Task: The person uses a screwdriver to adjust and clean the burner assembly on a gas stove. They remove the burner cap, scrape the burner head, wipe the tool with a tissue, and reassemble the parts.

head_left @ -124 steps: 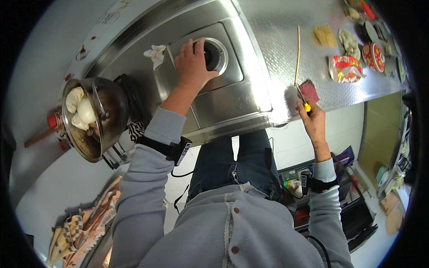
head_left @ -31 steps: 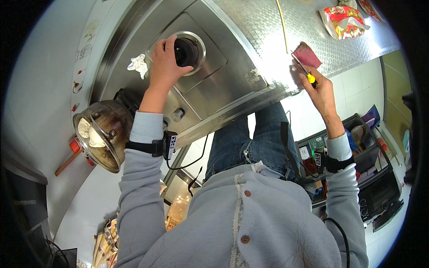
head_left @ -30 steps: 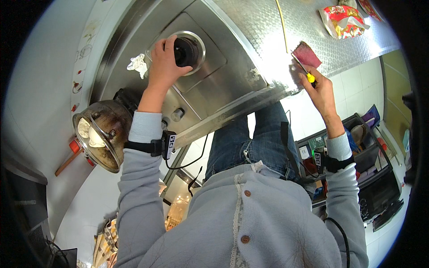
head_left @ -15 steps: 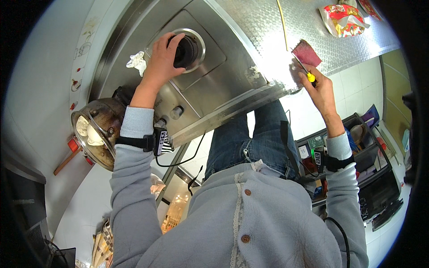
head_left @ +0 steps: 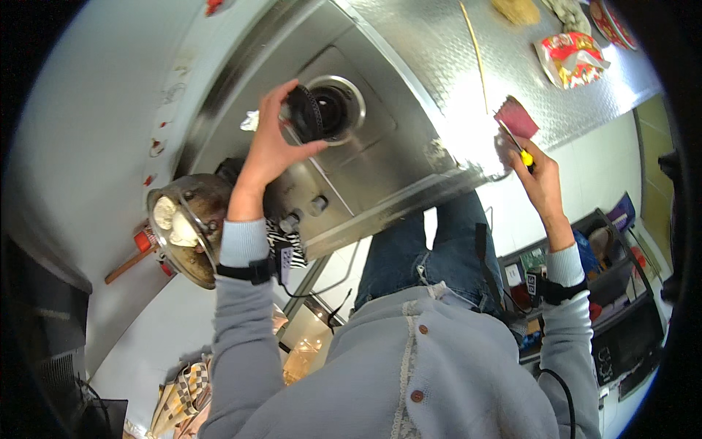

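Note:
My left hand (head_left: 265, 155) grips a round black burner part (head_left: 305, 115) by its edge, tilted on its side. It is just left of the round burner opening (head_left: 333, 110) in the steel gas stove (head_left: 387, 139), whose inside looks dark. My right hand (head_left: 542, 183) is closed around a screwdriver (head_left: 526, 157) with a yellow and black handle, its shaft pointing up and left. Just beyond that hand, a dark red scouring pad or cloth (head_left: 519, 117) lies at the edge of the steel counter.
A pot with a glass lid (head_left: 191, 227) stands left of the stove, beside two control knobs (head_left: 316, 205). A white crumpled tissue (head_left: 250, 121) lies behind my left hand. On the counter are a thin stick (head_left: 475, 51) and a red packet (head_left: 572, 60). Shelving (head_left: 607, 271) stands at right.
My left hand has lifted the black burner part out of the opening and shifted it left, tilting it. The right hand still holds the screwdriver. The whole view has shifted slightly.

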Motion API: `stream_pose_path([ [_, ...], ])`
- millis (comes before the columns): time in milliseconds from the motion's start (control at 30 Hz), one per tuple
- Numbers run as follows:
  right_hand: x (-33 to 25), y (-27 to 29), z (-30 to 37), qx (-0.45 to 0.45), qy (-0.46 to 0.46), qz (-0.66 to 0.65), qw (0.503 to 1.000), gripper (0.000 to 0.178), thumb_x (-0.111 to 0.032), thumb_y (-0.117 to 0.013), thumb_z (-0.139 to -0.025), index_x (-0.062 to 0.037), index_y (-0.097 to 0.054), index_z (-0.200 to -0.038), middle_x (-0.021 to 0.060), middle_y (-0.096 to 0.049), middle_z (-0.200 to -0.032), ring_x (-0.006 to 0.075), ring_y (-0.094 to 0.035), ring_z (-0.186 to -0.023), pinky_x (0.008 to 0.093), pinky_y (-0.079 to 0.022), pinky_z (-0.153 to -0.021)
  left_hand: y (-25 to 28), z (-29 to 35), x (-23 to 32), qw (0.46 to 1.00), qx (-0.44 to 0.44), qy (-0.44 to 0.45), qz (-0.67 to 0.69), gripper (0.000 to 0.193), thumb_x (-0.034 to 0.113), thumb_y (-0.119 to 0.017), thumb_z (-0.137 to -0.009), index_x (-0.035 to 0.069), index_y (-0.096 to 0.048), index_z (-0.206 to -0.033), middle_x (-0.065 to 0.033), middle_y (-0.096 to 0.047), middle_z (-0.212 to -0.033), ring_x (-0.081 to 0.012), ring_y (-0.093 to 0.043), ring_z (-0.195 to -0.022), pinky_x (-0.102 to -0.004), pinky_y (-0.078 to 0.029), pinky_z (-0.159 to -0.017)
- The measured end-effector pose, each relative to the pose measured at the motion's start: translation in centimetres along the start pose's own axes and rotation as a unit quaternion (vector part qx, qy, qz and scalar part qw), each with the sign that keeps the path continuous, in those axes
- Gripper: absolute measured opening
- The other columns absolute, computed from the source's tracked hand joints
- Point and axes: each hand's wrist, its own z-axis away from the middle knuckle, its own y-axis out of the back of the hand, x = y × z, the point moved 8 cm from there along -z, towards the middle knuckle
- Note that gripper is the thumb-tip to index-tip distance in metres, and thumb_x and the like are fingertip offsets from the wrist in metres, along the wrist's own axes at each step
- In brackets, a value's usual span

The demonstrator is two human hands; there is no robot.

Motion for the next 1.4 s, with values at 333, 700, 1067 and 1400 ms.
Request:
stream_pose_path([
  [333, 0.4, -1.0, -1.2, 0.029, 0.006, -0.034, 0.999, 0.028, -0.017, -0.064, -0.09, -0.0013, -0.064, -0.113, 0.0128, -0.067, -0.082, 0.0143, -0.059, -0.069, 0.0284, -0.049, -0.067, 0.2, 5.1, 3.8, 0.682, -0.131, -0.024, 0.719, 0.129, 0.054, -0.09, -0.047, 0.005, -0.025, -0.146, -0.0288, -0.038, -0.139, -0.0493, -0.04, -0.127, -0.0643, -0.05, -0.088],
  [700, 1.5, -1.2, -0.3, -0.002, -0.015, -0.059, 0.998, 0.029, -0.017, -0.062, -0.093, -0.0012, -0.064, -0.117, 0.0087, -0.068, -0.093, 0.0108, -0.058, -0.084, 0.0274, -0.049, -0.077, -0.1, 6.2, 4.4, 0.584, -0.116, -0.04, 0.802, 0.126, 0.066, -0.083, -0.053, 0.007, -0.023, -0.148, -0.0276, -0.033, -0.142, -0.0487, -0.036, -0.13, -0.0622, -0.053, -0.085],
  [1067, 1.8, -1.8, 0.5, -0.011, -0.008, -0.057, 0.998, 0.032, -0.018, -0.061, -0.093, 0.0008, -0.062, -0.119, 0.0095, -0.067, -0.095, 0.0108, -0.057, -0.087, 0.0268, -0.048, -0.079, -0.3, 7.0, 3.6, 0.585, -0.091, -0.04, 0.805, 0.119, 0.063, -0.081, -0.059, 0.007, -0.024, -0.147, -0.0278, -0.032, -0.142, -0.0481, -0.036, -0.13, -0.0637, -0.052, -0.088],
  [1400, -1.2, -5.0, 1.3, -0.035, 0.019, 0.003, 0.999, 0.028, -0.013, -0.064, -0.09, 0.0012, -0.063, -0.114, 0.0122, -0.066, -0.084, 0.0107, -0.058, -0.073, 0.0264, -0.05, -0.068, -3.0, 11.6, -1.6, 0.706, 0.007, 0.077, 0.704, 0.117, 0.061, -0.082, -0.059, 0.008, -0.026, -0.147, -0.0215, -0.035, -0.143, -0.0425, -0.038, -0.132, -0.0594, -0.05, -0.094],
])
